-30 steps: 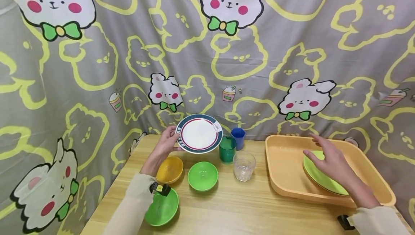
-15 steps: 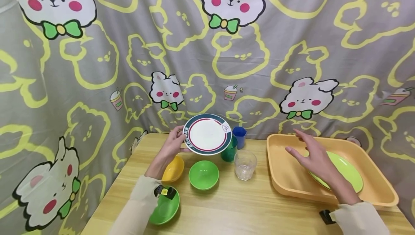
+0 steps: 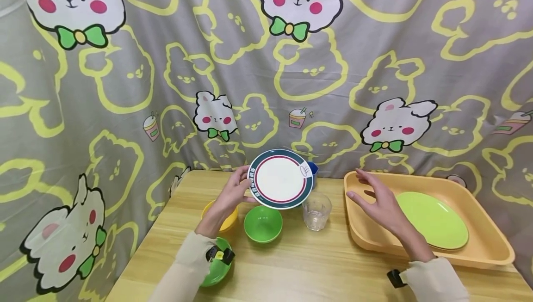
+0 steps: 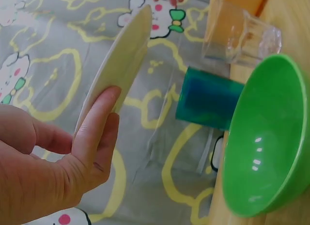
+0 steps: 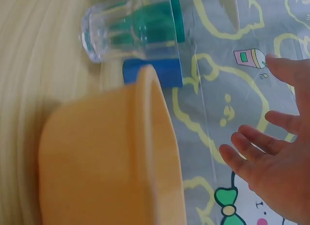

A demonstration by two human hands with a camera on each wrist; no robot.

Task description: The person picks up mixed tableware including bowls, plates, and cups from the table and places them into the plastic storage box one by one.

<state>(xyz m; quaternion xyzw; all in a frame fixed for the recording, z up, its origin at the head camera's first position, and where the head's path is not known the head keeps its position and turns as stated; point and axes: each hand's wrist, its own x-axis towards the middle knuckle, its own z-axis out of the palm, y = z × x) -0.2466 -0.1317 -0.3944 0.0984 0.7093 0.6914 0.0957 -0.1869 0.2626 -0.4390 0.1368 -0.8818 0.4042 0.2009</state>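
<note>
My left hand (image 3: 233, 192) pinches the left rim of a white plate (image 3: 280, 179) with a dark teal border and a red ring, thumb on its face and fingers behind. The plate is held tilted above the table, over the cups. In the left wrist view the plate (image 4: 118, 60) shows nearly edge-on. My right hand (image 3: 381, 202) is held over the left part of an orange tray (image 3: 362, 242), fingers spread, with nothing in its grasp. A lime green plate (image 3: 433, 221) lies inside that tray. In the right wrist view the right hand (image 5: 281, 152) hangs beside the tray's rim.
Below the plate stand a green bowl (image 3: 263, 224), a clear cup (image 3: 316, 214) and a blue cup (image 3: 312, 172). The teal cup (image 4: 208, 99) is hidden behind the plate in the head view. A yellow bowl (image 3: 230, 221) and another green bowl (image 3: 218, 269) are partly behind the left arm.
My left hand has carried the white plate to the right, covering the teal cup. My right hand has moved left across the tray, uncovering the lime green plate.
</note>
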